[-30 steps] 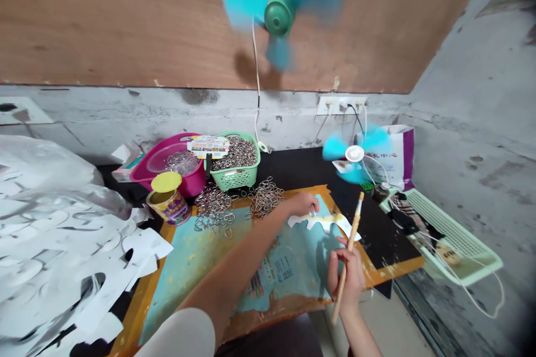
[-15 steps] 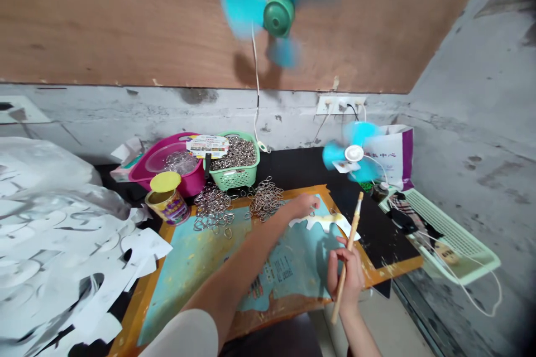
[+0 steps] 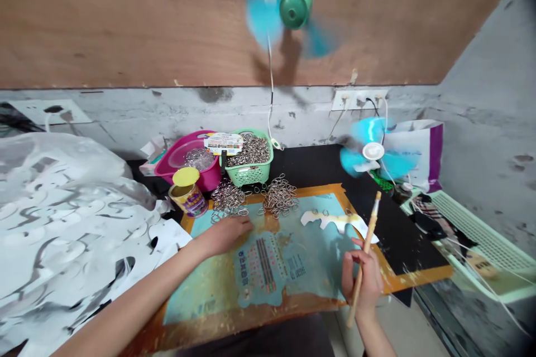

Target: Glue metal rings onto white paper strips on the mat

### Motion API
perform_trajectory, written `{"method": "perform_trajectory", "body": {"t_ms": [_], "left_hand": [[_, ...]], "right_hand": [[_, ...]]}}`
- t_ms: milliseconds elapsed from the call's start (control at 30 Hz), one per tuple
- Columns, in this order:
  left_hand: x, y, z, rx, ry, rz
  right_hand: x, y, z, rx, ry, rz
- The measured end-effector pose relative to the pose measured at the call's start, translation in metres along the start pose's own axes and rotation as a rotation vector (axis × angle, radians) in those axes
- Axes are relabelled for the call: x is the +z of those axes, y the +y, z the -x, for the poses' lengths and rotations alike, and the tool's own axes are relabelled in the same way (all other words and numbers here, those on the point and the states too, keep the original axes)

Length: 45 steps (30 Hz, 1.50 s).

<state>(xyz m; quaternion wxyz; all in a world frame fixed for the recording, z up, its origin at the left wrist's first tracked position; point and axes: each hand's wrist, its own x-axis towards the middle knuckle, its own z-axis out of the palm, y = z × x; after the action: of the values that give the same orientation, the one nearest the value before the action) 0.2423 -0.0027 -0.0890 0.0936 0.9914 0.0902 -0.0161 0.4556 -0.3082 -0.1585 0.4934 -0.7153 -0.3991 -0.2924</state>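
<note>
Legend: I am following the left hand (image 3: pixel 226 235) as it is moving away from the white paper cutout (image 3: pixel 335 221), now lying palm-down, fingers flat and apparently empty, just below the loose metal rings (image 3: pixel 228 199) at upper centre-left of the scuffed teal-and-orange board (image 3: pixel 318 188). At lower right, the right hand (image 3: pixel 363 284) is clamping a slender wooden paintbrush (image 3: pixel 372 223).

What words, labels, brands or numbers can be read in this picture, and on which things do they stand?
Card on the green basket: too blurred to read.
Can with yellow lid: label too small to read.
Blue printed mat: text too small to read.
White and purple bag: too blurred to read.
</note>
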Motion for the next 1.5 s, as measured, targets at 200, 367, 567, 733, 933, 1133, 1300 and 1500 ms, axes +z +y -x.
{"method": "perform_trajectory", "body": {"t_ms": [200, 367, 567, 733, 933, 1133, 1300, 1500], "left_hand": [[0.025, -0.013, 0.003, 0.013, 0.093, 0.045], [0.014, 0.031, -0.065, 0.008, 0.307, 0.406], [0.024, 0.106, -0.191, -0.002, 0.307, 0.725], [0.050, 0.130, -0.258, -0.026, 0.263, 0.806], [0.067, 0.129, -0.270, -0.011, 0.224, 0.806], [0.067, 0.133, -0.260, -0.030, 0.245, 0.713], [0.049, 0.141, -0.245, 0.004, 0.328, 0.605], [-0.002, 0.122, -0.156, -0.055, 0.596, 0.514]], "right_hand": [[0.002, -0.001, 0.000, 0.010, 0.008, -0.009], [0.000, -0.003, -0.003, -0.008, -0.004, -0.002], [-0.002, -0.007, -0.006, -0.026, -0.003, 0.009], [0.000, -0.005, -0.004, 0.001, -0.007, 0.012], [0.001, -0.002, -0.002, 0.026, -0.017, -0.009], [0.001, -0.004, -0.002, 0.026, -0.019, 0.002], [0.001, 0.000, 0.000, 0.020, 0.002, -0.006], [-0.001, -0.005, 0.006, 0.133, 0.041, -0.083]]}}
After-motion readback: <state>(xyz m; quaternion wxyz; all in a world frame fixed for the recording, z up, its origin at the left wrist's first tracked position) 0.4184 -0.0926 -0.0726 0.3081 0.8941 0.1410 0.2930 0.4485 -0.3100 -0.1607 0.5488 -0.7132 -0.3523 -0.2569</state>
